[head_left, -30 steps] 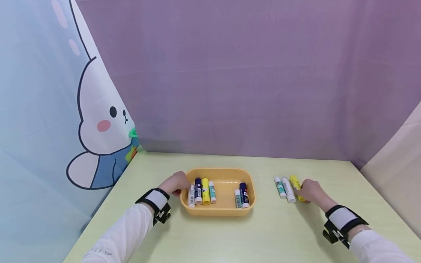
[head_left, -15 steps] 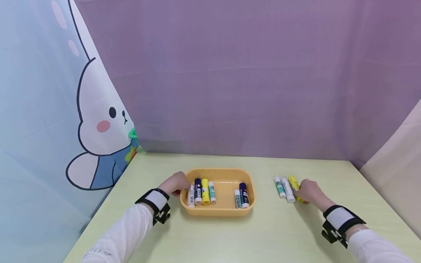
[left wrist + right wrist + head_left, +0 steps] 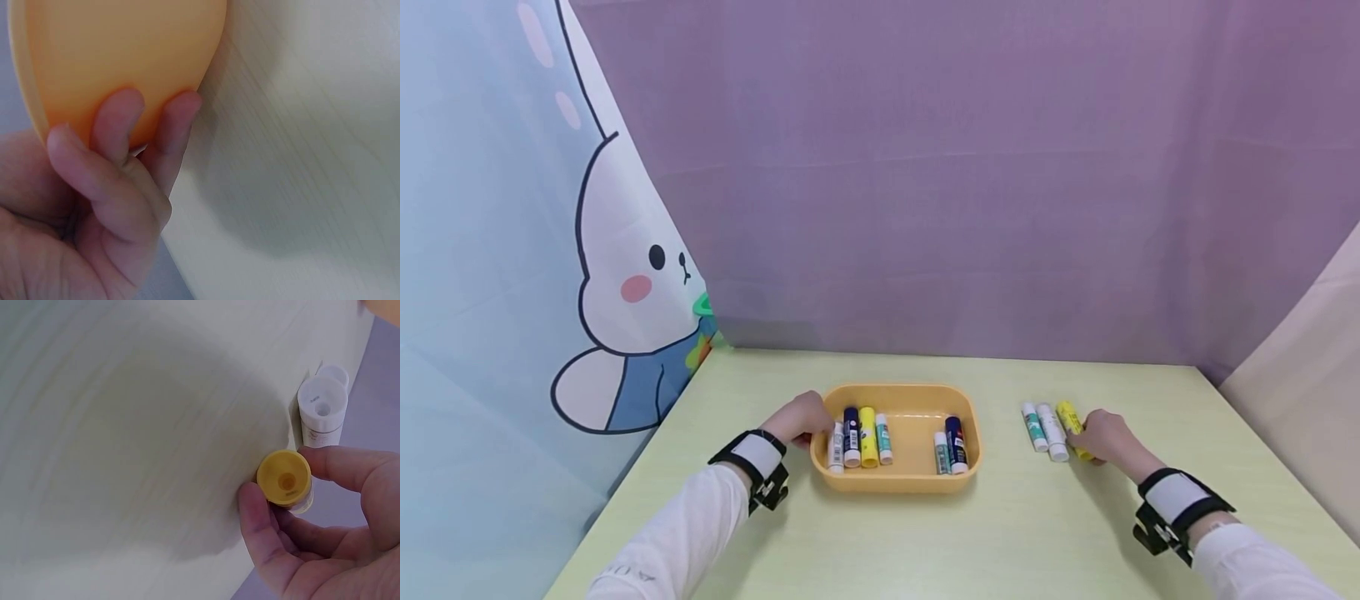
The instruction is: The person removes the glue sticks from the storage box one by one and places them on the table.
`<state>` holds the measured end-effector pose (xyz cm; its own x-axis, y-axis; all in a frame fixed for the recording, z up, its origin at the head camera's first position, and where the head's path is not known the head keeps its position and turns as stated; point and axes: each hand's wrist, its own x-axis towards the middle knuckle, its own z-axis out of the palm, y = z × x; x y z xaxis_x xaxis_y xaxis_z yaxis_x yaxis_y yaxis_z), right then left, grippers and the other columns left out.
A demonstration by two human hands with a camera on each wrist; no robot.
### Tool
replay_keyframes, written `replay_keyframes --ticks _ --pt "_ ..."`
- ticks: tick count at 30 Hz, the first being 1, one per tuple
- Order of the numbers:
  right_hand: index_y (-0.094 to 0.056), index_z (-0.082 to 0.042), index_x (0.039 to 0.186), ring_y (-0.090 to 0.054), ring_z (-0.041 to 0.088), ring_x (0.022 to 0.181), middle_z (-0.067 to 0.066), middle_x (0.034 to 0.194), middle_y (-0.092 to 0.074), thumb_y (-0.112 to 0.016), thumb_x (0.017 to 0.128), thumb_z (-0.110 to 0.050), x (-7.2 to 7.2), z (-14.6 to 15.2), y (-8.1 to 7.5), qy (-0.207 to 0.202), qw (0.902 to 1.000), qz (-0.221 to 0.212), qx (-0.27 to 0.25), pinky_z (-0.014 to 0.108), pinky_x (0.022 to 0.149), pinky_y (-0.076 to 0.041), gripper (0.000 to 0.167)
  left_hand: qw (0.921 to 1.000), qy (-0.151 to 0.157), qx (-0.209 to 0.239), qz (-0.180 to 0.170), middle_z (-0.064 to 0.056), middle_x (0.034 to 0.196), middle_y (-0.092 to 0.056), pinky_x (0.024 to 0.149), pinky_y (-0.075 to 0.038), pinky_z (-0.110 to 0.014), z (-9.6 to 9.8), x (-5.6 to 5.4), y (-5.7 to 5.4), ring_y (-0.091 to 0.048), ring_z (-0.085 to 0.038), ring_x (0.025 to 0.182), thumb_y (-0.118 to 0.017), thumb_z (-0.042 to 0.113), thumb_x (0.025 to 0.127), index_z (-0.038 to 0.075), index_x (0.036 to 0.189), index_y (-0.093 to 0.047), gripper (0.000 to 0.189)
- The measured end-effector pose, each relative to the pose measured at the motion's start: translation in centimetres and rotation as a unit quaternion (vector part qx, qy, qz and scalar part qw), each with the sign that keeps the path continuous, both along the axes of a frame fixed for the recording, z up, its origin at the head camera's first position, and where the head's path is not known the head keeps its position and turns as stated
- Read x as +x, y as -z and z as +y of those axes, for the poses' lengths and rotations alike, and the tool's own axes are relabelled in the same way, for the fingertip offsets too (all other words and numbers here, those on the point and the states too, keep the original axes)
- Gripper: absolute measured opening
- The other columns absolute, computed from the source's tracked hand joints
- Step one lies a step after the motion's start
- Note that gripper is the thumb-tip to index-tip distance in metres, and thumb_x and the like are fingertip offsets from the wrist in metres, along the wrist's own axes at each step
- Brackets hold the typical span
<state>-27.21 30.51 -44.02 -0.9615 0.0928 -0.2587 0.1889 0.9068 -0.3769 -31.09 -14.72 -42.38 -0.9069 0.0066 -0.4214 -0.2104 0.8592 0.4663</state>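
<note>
Left hand (image 3: pixel 807 414) on tray (image 3: pixel 895 483), right hand (image 3: pixel 1103 435) on yellow glue stick (image 3: pixel 1069 414)

Left fingers curl around the tray's left wall; right thumb and fingers pinch the yellow glue stick, just beside a white glue stick (image 3: pixel 1052 433) on the bench (image 3: pixel 895 542). Probably light, rigid and smooth, it should suit a mid-barrel hold.

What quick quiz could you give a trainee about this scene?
1. How many variously coloured cylindrical tubes lie in the oblong orange-yellow plastic tray?
2. True or false: the bare left hand grips the tray's left end.
3. What colour is the cylindrical tube held by the bare right hand? a) navy b) yellow c) white

Key: 1: six. 2: true. 3: b, yellow.
</note>
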Motion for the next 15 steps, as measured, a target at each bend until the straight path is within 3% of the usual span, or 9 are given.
replay_keyframes --ticks 15 --pt "-0.051 0.015 0.095 -0.057 0.018 0.058 0.015 0.076 -0.052 -0.061 0.088 -0.021 0.02 -0.17 -0.46 0.010 0.9996 -0.027 0.001 0.023 0.053 -0.052 0.038 1.0000 -0.003 0.005 0.001 -0.010 0.070 -0.060 0.040 -0.045 -0.023 -0.07 0.06 0.00 -0.048 -0.014 0.043 -0.058 0.006 0.081 -0.004 0.096 -0.054 0.018"
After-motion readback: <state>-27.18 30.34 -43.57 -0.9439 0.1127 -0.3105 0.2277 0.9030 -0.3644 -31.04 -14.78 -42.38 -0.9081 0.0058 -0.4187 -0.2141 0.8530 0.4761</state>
